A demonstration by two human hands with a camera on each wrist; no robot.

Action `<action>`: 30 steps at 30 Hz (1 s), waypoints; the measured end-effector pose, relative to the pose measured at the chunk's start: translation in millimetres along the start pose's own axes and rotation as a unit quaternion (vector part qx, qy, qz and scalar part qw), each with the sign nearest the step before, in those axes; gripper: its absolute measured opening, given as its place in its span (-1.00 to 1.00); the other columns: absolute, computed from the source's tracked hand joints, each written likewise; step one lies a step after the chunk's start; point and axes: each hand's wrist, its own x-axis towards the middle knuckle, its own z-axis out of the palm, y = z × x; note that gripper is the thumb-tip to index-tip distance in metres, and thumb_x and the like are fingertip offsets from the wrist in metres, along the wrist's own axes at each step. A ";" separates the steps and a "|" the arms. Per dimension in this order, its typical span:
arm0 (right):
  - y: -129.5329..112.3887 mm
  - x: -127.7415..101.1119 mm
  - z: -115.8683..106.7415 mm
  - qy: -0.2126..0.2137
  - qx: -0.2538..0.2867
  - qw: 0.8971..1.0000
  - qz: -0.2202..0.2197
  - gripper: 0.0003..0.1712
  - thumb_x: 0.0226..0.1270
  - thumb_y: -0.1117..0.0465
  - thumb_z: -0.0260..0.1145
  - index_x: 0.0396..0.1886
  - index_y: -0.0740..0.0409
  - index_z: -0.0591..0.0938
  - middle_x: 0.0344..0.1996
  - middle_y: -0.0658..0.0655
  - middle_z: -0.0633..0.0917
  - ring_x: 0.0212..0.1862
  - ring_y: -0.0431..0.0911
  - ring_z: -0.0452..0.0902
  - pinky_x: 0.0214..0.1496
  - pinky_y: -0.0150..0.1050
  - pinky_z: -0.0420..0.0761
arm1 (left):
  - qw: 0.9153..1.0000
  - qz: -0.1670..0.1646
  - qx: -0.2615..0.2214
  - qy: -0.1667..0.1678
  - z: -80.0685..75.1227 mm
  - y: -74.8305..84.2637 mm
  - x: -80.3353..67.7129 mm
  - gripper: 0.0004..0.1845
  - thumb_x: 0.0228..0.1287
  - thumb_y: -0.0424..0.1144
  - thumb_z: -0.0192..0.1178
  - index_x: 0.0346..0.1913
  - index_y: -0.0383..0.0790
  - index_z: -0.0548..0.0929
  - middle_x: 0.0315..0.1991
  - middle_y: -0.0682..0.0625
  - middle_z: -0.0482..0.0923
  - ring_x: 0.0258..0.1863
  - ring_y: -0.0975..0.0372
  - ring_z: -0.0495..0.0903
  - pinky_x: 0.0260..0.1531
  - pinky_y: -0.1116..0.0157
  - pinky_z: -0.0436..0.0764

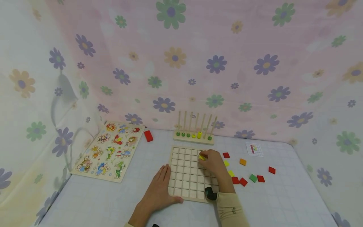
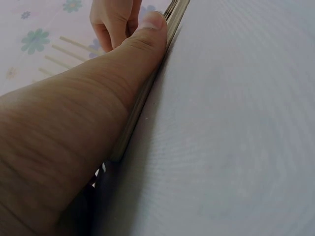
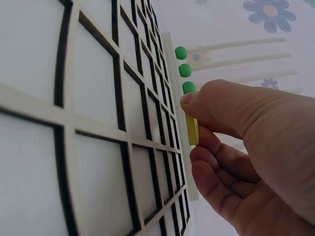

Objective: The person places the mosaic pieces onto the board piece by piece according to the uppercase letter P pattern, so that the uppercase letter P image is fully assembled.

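1. Yellow tile (image 3: 192,130) sits pinched on edge between the right hand's (image 1: 213,163) thumb and fingers, just above the grid board (image 1: 181,176), near its far right cells.
2. Left hand (image 1: 159,189) lies flat, fingers straight, on the board's near left corner.
3. Loose tiles (image 1: 243,181) lie right of the board; the peg rack (image 1: 194,136) stands beyond.

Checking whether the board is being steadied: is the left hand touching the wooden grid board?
Touching. In the head view the left hand lies flat against the grid board's left edge; the left wrist view shows the thumb pressed along it.
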 end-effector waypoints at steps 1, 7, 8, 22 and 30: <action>-0.1 0.1 0.4 -0.001 -0.001 1.000 0.001 -0.74 0.26 0.21 0.46 -0.07 0.14 0.81 -0.21 0.11 0.77 -0.15 -0.04 0.63 0.00 -0.01 0.70 | 1.000 0.000 0.002 0.000 0.3 0.0 0.2 0.52 -0.22 0.73 0.19 0.63 -0.31 0.01 0.66 -0.19 -0.04 0.66 -0.05 -0.06 0.60 -0.01 0.17; -1.4 1.0 1.8 -0.013 -0.004 1.000 0.007 -0.72 0.27 0.21 0.47 -0.04 0.14 0.80 -0.21 0.11 0.76 -0.15 -0.04 0.62 0.01 -0.02 0.69 | 1.000 0.002 0.008 0.000 1.9 -0.5 0.4 0.53 -0.22 0.75 0.16 0.63 -0.31 0.00 0.66 -0.19 -0.04 0.66 -0.05 -0.06 0.60 0.00 0.16; -1.4 1.2 2.2 -0.015 -0.006 1.000 0.005 -0.72 0.27 0.21 0.47 -0.04 0.14 0.80 -0.22 0.10 0.76 -0.16 -0.05 0.62 0.00 -0.02 0.69 | 1.000 0.001 0.007 -0.001 1.6 -0.3 0.1 0.53 -0.22 0.75 0.16 0.63 -0.31 0.01 0.66 -0.19 -0.03 0.66 -0.05 -0.06 0.60 0.00 0.16; 2.5 6.5 8.0 -0.022 -0.005 1.000 0.008 -0.76 0.25 0.22 0.48 -0.07 0.10 0.82 -0.30 0.05 0.74 -0.25 -0.12 0.54 -0.07 -0.11 0.64 | 1.000 -0.005 0.000 -0.005 -2.0 2.0 -1.6 0.52 -0.21 0.71 0.22 0.63 -0.32 0.02 0.66 -0.20 -0.02 0.66 -0.05 -0.05 0.59 -0.02 0.17; 2.6 8.4 5.6 -0.038 -0.012 0.999 0.008 -0.72 0.27 0.20 0.49 -0.03 0.11 0.81 -0.20 0.08 0.77 -0.16 -0.07 0.62 0.02 -0.04 0.68 | 1.000 0.002 -0.006 0.008 -3.9 2.6 -1.0 0.50 -0.20 0.68 0.25 0.61 -0.36 0.06 0.64 -0.25 0.01 0.64 -0.09 -0.02 0.57 -0.06 0.20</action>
